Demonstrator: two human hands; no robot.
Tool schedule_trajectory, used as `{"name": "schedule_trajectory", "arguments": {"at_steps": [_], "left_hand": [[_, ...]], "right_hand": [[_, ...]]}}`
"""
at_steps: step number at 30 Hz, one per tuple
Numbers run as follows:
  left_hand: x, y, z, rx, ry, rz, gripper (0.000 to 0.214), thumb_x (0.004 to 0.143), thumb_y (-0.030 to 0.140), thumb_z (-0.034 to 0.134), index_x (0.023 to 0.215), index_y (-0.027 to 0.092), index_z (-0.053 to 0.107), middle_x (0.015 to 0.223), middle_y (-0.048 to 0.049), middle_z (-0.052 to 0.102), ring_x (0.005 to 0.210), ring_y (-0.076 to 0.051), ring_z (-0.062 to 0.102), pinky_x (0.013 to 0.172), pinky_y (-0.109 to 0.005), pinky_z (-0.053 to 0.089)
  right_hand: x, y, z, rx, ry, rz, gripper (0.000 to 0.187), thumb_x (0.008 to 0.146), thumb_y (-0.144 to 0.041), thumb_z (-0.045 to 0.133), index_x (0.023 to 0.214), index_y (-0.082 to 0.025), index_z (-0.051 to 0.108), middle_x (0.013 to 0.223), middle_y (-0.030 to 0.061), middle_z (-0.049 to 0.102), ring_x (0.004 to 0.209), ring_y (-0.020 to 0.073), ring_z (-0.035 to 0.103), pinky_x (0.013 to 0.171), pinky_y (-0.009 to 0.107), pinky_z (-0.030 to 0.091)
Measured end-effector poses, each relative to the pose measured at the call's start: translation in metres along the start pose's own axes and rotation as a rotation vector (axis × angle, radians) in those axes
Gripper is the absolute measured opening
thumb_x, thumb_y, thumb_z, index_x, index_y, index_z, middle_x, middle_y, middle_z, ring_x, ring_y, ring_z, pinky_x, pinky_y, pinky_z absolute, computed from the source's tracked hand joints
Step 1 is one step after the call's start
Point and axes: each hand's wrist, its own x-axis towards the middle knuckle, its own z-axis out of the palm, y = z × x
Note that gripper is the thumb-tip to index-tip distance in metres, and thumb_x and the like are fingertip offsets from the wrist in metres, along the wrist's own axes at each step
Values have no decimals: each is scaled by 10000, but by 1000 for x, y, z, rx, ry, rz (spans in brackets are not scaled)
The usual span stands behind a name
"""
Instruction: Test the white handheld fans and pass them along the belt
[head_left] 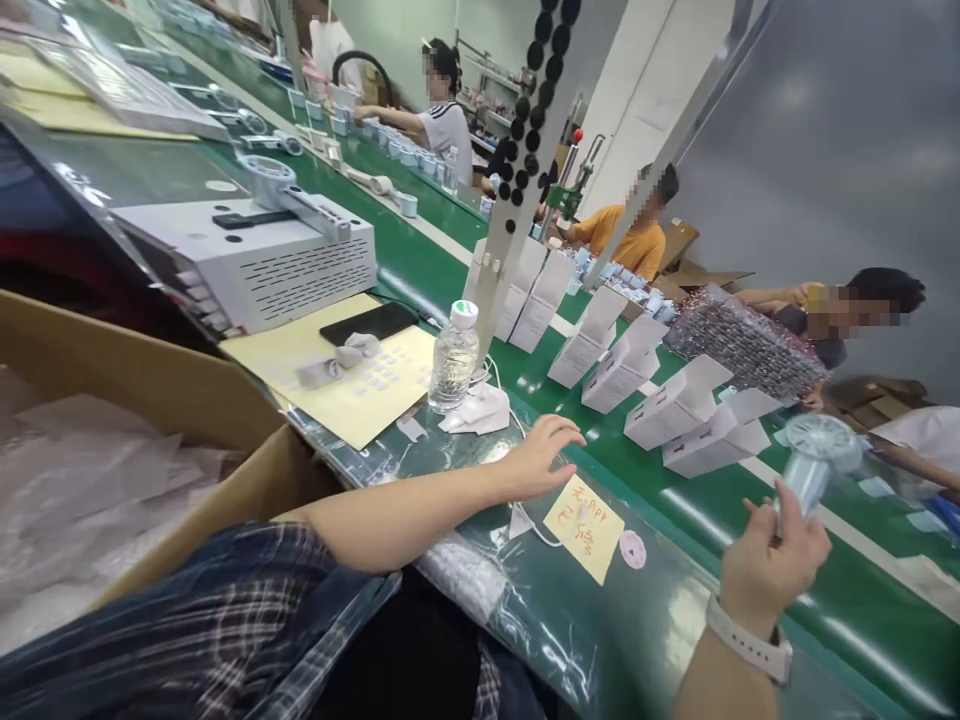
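Observation:
My right hand (pixel 780 555), wearing a white watch band, is wrapped round the handle of a light blue handheld fan (pixel 821 450). The fan's round head points up and away over the green conveyor belt. My left hand (pixel 538 458) reaches over the table's belt-side edge with its fingers apart and nothing in them. Just below it lies a yellow note (pixel 589 525) with red handwriting, beside a round pink sticker (pixel 633 549). A white cable (pixel 536 525) runs under my left hand.
Several open white boxes (pixel 621 375) stand along the belt (pixel 697 500). A water bottle (pixel 454 360), a phone (pixel 369 324) and a white vented machine (pixel 300 265) are on the table to the left. An open carton (pixel 247 420) is beside me. Several people work across the belt.

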Motion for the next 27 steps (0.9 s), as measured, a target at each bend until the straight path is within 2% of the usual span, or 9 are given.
{"name": "schedule_trajectory", "arguments": {"at_steps": [2, 5, 9, 13, 16, 19, 23, 25, 27], "left_hand": [[-4, 2, 8, -300, -158, -64, 437, 843, 331, 650, 1258, 218, 571, 1288, -145, 590, 1234, -280, 543, 1080, -503, 432], [-8, 5, 15, -808, -292, -135, 629, 807, 522, 735, 1310, 219, 510, 1283, -155, 605, 1165, -252, 617, 1007, -443, 483], [-3, 4, 18, -1270, -47, -357, 672, 713, 630, 796, 1152, 179, 562, 1150, -124, 663, 1025, -203, 670, 924, -348, 517], [7, 0, 11, -1312, 159, -626, 369, 865, 454, 728, 966, 169, 516, 931, -58, 682, 761, -152, 677, 779, -340, 559], [9, 1, 6, -1294, 190, -616, 286, 905, 371, 695, 990, 182, 497, 871, -30, 675, 706, -151, 674, 717, -333, 562], [5, 5, 4, -1326, 155, -577, 329, 872, 369, 736, 1022, 190, 504, 891, -33, 687, 739, -156, 684, 713, -307, 550], [1, 9, 4, -1373, 128, -539, 397, 804, 383, 805, 1026, 198, 532, 922, -21, 696, 812, -161, 697, 724, -264, 526], [2, 10, 4, -1393, 141, -539, 350, 825, 373, 786, 1004, 195, 544, 894, -8, 693, 798, -150, 694, 741, -261, 528], [3, 11, 2, -1409, 152, -568, 276, 881, 370, 721, 1000, 188, 552, 867, -11, 691, 767, -149, 691, 742, -277, 535]], "right_hand": [[-17, -37, 3, -39, -24, -49, 426, 968, -382, 510, 1267, -146, 700, 1286, 217, 515, 1173, 368, 584, 915, 560, 538], [-48, -85, 23, -48, -248, -202, 341, 970, -265, 484, 1165, -207, 758, 1353, 187, 518, 1263, 369, 533, 1033, 607, 456], [-79, -111, 57, 101, -532, -251, 357, 945, -187, 453, 1117, -249, 759, 1425, 152, 515, 1322, 348, 492, 1068, 592, 421], [-84, -88, 66, 208, -658, 58, 362, 952, -338, 467, 1242, -202, 634, 1185, 147, 691, 1111, 279, 627, 931, 468, 502], [-85, -60, 65, -71, -640, 259, 303, 897, -439, 520, 880, -173, 665, 925, 150, 691, 909, 290, 612, 811, 444, 488], [-94, -50, 71, -260, -745, 169, 219, 787, -355, 644, 641, -202, 587, 980, 182, 645, 964, 322, 565, 863, 469, 458], [-108, -68, 85, -243, -860, -20, 63, 764, -153, 566, 717, -190, 586, 1055, 193, 643, 995, 322, 572, 895, 458, 450], [-111, -79, 88, -105, -891, 13, 78, 779, -153, 534, 724, -205, 553, 966, 159, 664, 942, 301, 594, 861, 436, 462], [-111, -86, 88, 91, -926, 185, 70, 810, -222, 544, 742, -223, 528, 845, 97, 674, 842, 267, 626, 791, 400, 479]]}}
